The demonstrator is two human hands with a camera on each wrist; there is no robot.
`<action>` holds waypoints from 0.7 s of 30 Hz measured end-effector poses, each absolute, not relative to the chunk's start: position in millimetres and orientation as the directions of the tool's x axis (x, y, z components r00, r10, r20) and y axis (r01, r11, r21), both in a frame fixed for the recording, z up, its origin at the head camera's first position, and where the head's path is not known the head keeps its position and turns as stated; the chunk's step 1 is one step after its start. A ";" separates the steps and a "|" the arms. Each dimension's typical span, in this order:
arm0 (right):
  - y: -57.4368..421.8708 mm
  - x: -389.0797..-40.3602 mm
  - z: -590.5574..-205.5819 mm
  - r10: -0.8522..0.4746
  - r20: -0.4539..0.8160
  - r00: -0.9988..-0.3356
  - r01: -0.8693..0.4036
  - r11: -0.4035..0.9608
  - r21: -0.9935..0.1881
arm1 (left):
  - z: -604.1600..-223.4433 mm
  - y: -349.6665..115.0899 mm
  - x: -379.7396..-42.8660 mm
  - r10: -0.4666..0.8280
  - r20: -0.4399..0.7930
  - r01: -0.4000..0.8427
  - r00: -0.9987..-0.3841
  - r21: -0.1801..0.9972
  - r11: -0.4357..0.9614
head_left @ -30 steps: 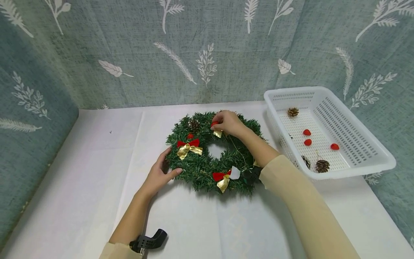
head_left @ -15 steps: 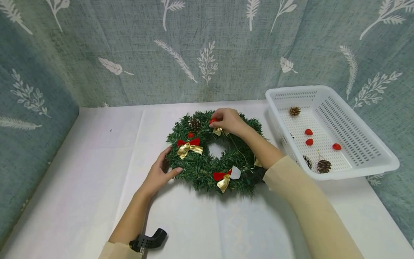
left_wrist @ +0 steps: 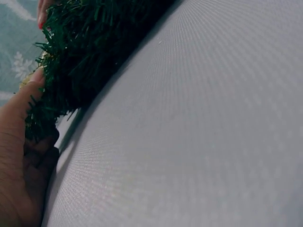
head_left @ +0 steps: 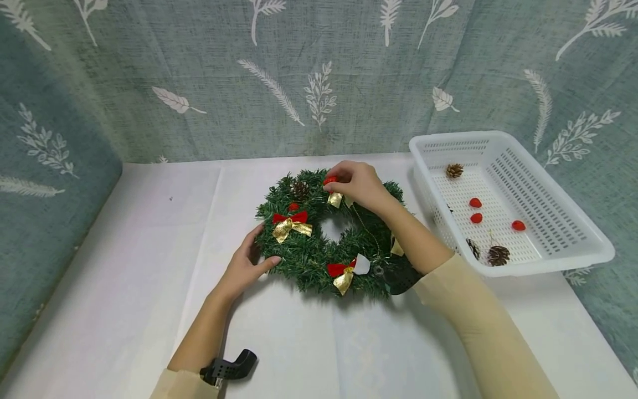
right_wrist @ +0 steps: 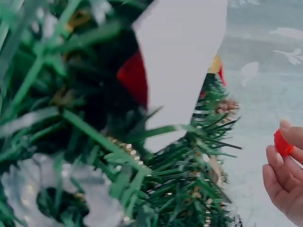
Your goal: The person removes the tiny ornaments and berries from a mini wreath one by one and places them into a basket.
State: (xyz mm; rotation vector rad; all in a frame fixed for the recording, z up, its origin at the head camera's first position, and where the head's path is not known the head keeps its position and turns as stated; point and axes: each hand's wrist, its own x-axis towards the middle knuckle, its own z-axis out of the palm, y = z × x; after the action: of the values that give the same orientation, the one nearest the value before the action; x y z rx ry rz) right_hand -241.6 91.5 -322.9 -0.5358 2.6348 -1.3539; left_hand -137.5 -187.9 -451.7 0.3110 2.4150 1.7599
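A green Christmas wreath lies on the table, decorated with red and gold bows, a pine cone and a gold bead string. My left hand grips its left side, thumb over the needles and fingers curled low behind the edge, as the left wrist view shows. Over the wreath's far side, my right hand pinches a small red berry-like ornament between thumb and fingers. Just below it in the head view is a gold bow tail. The right forearm covers the wreath's right part.
To the right stands a white perforated basket containing red berry-like ornaments and several pine cones. A patterned green cloth hangs behind the table. Each wrist wears a black camera mount.
My right hand, still pinching the red ornament, has risen slightly and shifted a little right, its forearm swinging outward. The left hand keeps its hold on the wreath.
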 end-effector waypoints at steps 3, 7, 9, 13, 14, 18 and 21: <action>94.1 -236.9 -317.3 -0.328 0.086 -0.941 -0.255 0.517 -0.817 | -450.6 -188.3 -138.0 0.242 0.014 0.088 -0.970 0.951 0.296; 97.7 -230.5 -313.8 -0.272 0.156 -0.949 -0.275 0.479 -0.834 | -449.4 -189.2 -138.5 0.244 0.018 0.093 -0.970 0.950 0.299; 99.3 -226.0 -312.5 -0.255 0.202 -0.946 -0.304 0.470 -0.829 | -448.9 -189.9 -138.5 0.244 0.017 0.092 -0.970 0.950 0.299; 102.4 -212.5 -306.4 -0.224 0.299 -0.928 -0.371 0.460 -0.807 | -449.1 -191.2 -138.5 0.240 0.019 0.093 -0.971 0.949 0.301; 103.4 -209.3 -305.4 -0.217 0.324 -0.921 -0.389 0.460 -0.798 | -449.4 -191.2 -138.5 0.240 0.019 0.093 -0.971 0.949 0.301; 108.1 -197.4 -303.0 -0.179 0.405 -0.896 -0.441 0.444 -0.780 | -451.2 -190.1 -137.8 0.240 0.023 0.097 -0.970 0.950 0.297; 113.0 -191.4 -304.4 -0.146 0.445 -0.884 -0.462 0.426 -0.778 | -452.7 -188.6 -137.1 0.242 0.028 0.101 -0.970 0.950 0.295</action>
State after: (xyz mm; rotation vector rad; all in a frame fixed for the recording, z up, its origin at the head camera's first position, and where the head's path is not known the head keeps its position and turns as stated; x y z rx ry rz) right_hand -191.4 113.0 -304.4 -0.6409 2.9035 -1.7625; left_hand -137.1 -188.6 -452.7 0.3239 2.4286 1.7668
